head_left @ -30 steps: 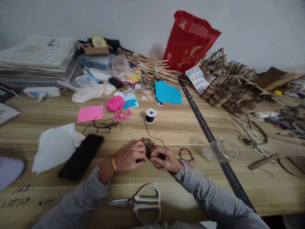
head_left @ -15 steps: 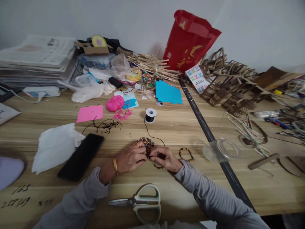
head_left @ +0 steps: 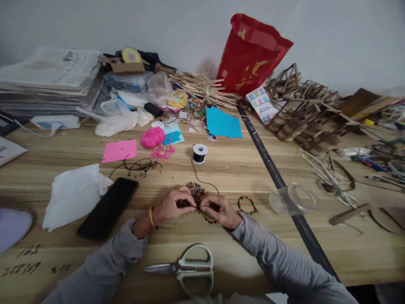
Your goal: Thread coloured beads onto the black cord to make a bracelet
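A pile of small multicoloured beads (head_left: 195, 191) lies on the table just beyond my hands. My left hand (head_left: 175, 204) is closed in a pinch at the pile's near edge; whatever sits between its fingertips is too small to make out. Touching or almost touching those fingertips, my right hand (head_left: 220, 210) pinches the black cord, whose very end is hidden. A short string of beads (head_left: 210, 221) shows below the right fingers. Black cord (head_left: 205, 182) runs from behind the right hand to a white spool (head_left: 199, 153). To the right lies a beaded bracelet (head_left: 247, 205).
Scissors (head_left: 193, 269) lie near the front edge. A black phone (head_left: 108, 208) and white tissue (head_left: 74, 194) are left of my hands. Farther back are pink yarn (head_left: 152, 137), blue paper (head_left: 223, 122) and a red bag (head_left: 253, 55). A clear tape roll (head_left: 300, 198) lies right.
My left hand has turned from palm-down over the beads into a thumb-and-finger pinch beside the right fingertips. The right hand has hardly moved.
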`<state>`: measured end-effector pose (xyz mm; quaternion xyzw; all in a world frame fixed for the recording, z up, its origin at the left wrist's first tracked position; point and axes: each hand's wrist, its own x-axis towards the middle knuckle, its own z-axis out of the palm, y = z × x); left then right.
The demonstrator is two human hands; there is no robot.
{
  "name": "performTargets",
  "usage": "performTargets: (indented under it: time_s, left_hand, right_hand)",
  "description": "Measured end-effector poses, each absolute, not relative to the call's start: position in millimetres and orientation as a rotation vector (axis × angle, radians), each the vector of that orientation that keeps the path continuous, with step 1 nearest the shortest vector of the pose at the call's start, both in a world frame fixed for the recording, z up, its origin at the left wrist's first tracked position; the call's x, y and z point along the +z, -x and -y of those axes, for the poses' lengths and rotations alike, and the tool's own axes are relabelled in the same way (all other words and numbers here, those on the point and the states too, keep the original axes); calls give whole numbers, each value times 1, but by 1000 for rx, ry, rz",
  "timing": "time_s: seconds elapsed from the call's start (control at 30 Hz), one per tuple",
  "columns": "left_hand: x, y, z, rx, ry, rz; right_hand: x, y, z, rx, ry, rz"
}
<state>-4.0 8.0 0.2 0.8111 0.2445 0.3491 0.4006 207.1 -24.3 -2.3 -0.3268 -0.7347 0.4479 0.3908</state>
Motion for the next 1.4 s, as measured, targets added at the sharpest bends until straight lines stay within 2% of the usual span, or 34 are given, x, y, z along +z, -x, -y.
performTargets:
  time_s: [1.4]
  left_hand:
    - [-1, 4, -9, 829, -1987, -654]
  right_hand:
    - [-1, -206, 25, 1137, 855, 1881]
